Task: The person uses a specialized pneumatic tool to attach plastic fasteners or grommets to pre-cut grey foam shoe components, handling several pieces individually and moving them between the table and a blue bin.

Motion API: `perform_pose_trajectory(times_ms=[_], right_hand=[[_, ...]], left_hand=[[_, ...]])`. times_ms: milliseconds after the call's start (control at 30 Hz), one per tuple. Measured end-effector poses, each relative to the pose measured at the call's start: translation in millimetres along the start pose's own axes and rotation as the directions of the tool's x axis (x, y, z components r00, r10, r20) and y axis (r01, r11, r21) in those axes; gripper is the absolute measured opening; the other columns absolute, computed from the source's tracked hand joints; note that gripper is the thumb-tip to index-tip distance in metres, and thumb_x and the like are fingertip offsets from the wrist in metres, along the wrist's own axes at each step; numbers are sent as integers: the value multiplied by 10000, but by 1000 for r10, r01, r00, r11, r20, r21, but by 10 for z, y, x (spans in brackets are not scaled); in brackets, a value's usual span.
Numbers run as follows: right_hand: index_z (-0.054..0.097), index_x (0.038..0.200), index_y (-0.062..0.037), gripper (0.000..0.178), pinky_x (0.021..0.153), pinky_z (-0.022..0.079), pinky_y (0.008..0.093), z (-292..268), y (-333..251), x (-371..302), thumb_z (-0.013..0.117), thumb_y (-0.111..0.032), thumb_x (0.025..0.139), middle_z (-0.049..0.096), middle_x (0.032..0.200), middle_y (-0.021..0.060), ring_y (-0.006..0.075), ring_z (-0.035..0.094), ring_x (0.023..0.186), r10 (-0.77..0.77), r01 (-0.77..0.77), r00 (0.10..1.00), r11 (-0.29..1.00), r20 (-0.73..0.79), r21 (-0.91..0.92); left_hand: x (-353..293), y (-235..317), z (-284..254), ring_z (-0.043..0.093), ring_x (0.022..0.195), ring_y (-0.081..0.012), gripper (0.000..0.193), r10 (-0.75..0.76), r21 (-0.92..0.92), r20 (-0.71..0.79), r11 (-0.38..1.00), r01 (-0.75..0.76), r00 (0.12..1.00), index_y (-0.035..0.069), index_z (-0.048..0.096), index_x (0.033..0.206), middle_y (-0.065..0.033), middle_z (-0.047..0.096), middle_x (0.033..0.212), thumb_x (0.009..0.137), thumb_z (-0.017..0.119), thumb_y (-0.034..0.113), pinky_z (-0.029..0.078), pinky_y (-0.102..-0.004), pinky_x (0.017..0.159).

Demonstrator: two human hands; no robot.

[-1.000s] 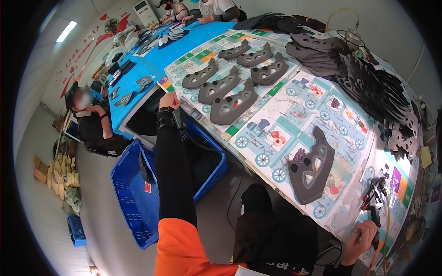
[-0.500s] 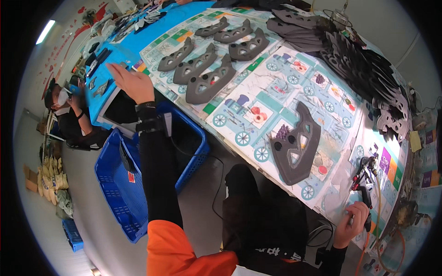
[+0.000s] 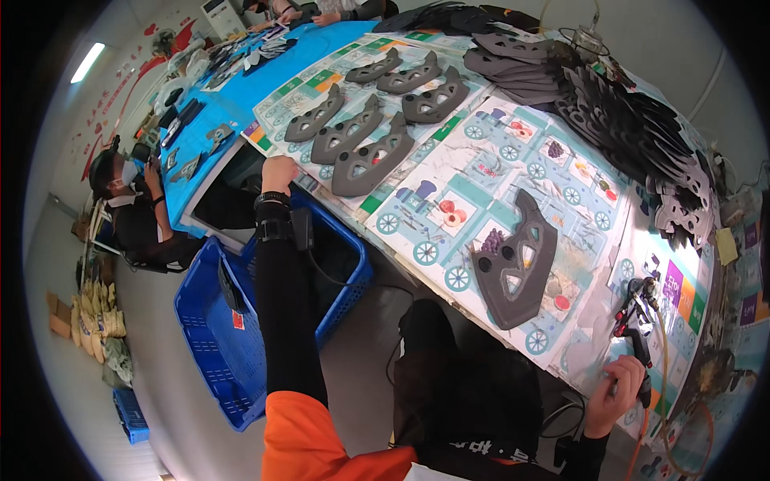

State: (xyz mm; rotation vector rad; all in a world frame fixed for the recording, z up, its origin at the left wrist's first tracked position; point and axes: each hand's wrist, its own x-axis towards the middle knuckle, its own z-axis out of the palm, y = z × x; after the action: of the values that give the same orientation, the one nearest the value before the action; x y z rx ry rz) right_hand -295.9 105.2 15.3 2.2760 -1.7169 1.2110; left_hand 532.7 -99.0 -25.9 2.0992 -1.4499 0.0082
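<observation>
My left hand (image 3: 279, 175) is beside the table's left edge, its back toward me and its fingers bent out of sight. The nearest grey curved foam piece (image 3: 370, 158) lies just right of it, one of several set out on the patterned sheet. Another grey foam piece (image 3: 516, 271), with cut-out windows and black round dots, lies alone closer to me. At the lower right, my right hand (image 3: 616, 394) has its fingers loosely curled, with nothing visible in them. It is right next to the black handle of a spray gun (image 3: 639, 341).
Blue plastic crates (image 3: 210, 337) stand below my left arm. A big heap of dark foam pieces (image 3: 618, 120) covers the table's far right. Hoses (image 3: 664, 361) run by the spray gun. A masked person (image 3: 132, 196) sits at the left by a blue-covered table (image 3: 301, 48); others are at the far end.
My left hand has dropped from an outstretched pose above the table corner to the table's left edge, its fingers now bent away. My right hand has stayed near the spray gun. The view has shifted slightly.
</observation>
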Motion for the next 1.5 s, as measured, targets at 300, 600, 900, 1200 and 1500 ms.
perform_pose_trajectory(times_ms=[300,600,900,1200,1500], right_hand=[[602,885,27,213,935,498,494,35,-37,37,546,158,727,613,958,165,404,630,1036,1,-1,1000,999,14,-42],[596,883,26,217,932,499,496,41,-17,20,538,159,723,612,958,167,406,630,1033,9,-8,1000,999,18,-35],[612,880,19,223,922,509,484,27,-37,31,548,158,719,618,961,164,401,637,1030,17,-17,1000,1000,10,1],[620,886,14,217,915,511,466,24,-73,64,570,149,724,622,961,160,394,639,1023,4,-4,1000,1000,-7,-28],[617,889,15,217,896,508,460,-1,-89,80,571,148,724,616,958,160,391,637,1014,-17,17,999,1000,-27,20]], left_hand=[[-20,502,114,677,875,-159,402,-499,-914,224,189,358,837,-16,659,1392,-83,713,1047,992,625,-17,533,-296,731],[157,365,324,783,797,-215,439,-453,-501,-83,789,356,887,20,761,1334,-124,809,957,912,707,124,585,-366,668],[357,176,114,687,740,-248,148,-494,-907,280,146,396,823,-12,681,989,-128,702,879,971,547,48,524,-391,619],[-212,884,260,636,750,-236,91,-367,-859,231,357,366,901,-55,662,948,-138,676,909,929,574,-42,525,-361,674],[-948,1163,119,616,703,-132,223,-354,-854,294,320,410,888,39,632,840,-34,646,811,1034,740,56,521,-274,662]])
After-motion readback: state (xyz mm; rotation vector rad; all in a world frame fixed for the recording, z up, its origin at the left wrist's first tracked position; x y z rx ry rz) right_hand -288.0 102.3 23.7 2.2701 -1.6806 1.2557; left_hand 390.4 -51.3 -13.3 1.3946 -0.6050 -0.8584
